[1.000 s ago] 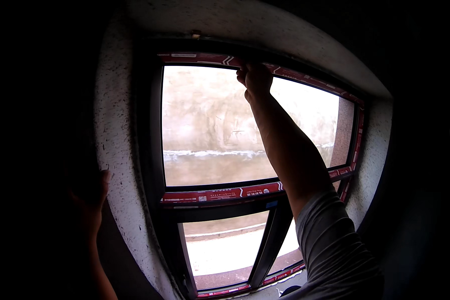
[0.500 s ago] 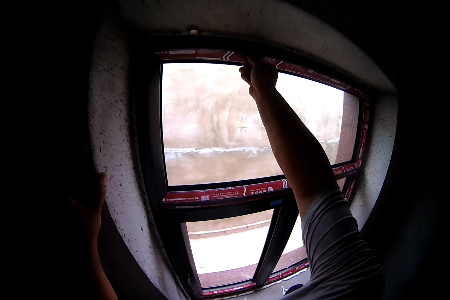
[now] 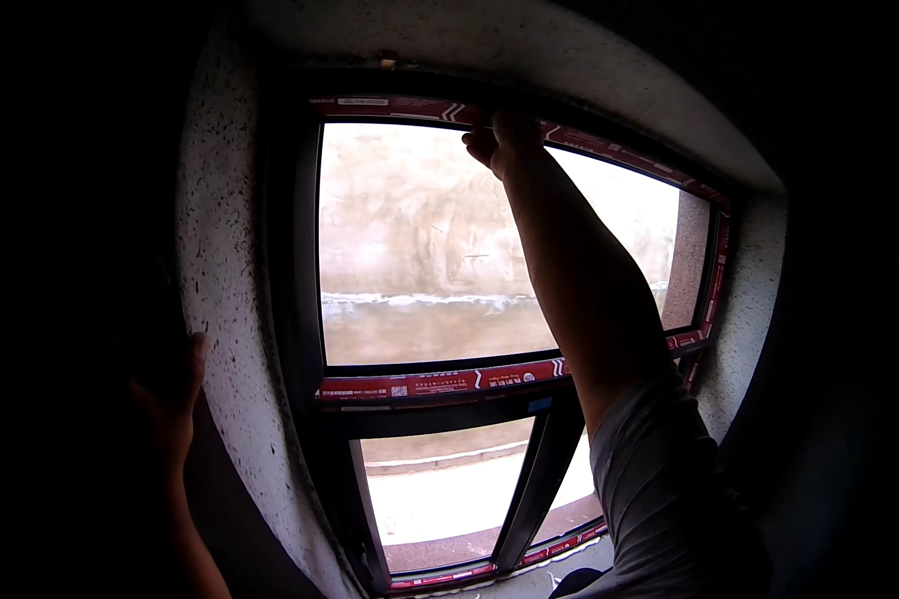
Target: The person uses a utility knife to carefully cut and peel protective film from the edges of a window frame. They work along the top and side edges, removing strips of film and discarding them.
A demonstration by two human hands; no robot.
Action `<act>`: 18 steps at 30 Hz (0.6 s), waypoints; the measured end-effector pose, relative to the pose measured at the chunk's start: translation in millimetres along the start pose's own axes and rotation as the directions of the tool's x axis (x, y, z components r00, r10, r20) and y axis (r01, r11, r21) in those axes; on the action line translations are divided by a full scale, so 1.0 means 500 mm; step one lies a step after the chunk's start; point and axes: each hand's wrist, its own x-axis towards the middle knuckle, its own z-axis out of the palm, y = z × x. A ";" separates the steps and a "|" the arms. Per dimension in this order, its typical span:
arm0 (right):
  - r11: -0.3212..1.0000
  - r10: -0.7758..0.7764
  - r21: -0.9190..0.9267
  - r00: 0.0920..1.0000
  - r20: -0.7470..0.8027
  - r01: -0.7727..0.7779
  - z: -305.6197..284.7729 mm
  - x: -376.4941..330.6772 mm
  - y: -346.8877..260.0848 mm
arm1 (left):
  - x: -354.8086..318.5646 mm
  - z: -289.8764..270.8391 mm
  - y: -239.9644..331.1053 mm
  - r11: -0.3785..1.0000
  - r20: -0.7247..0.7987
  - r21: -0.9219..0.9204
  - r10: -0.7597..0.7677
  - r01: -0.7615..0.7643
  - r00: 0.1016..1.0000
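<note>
The window frame [image 3: 430,384] spans the space ahead of both hands, its red-taped top rail [image 3: 395,108] at the right hand [image 3: 509,142] — partly curled, its grip too dark to tell. A pale outdoor wall [image 3: 410,225] shows either side of the right forearm [image 3: 584,270]. The left hand [image 3: 174,401], beside the speckled window reveal [image 3: 220,230], is mostly shadowed — its hold cannot be told.

My head-worn fisheye faces the window [image 3: 440,382] from close by, my right arm [image 3: 591,285] crossing the view.
</note>
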 end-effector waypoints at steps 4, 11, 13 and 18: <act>0.999 0.016 -0.046 0.998 0.069 -0.013 -0.017 -0.023 -0.008 | -0.001 -0.006 0.015 0.999 0.009 0.022 -0.042 0.042 0.999; 1.000 -0.017 0.026 0.981 0.192 0.012 -0.066 -0.019 0.018 | -0.008 0.002 0.004 0.989 -0.015 0.142 -0.034 0.035 0.999; 0.996 -0.058 -0.052 0.979 0.197 0.069 -0.061 -0.013 0.027 | -0.005 0.004 0.007 0.993 0.004 0.107 -0.048 0.047 0.999; 0.983 -0.183 0.068 0.958 0.223 0.172 -0.065 0.006 0.064 | -0.008 0.004 -0.006 0.997 -0.015 0.073 -0.017 0.018 1.000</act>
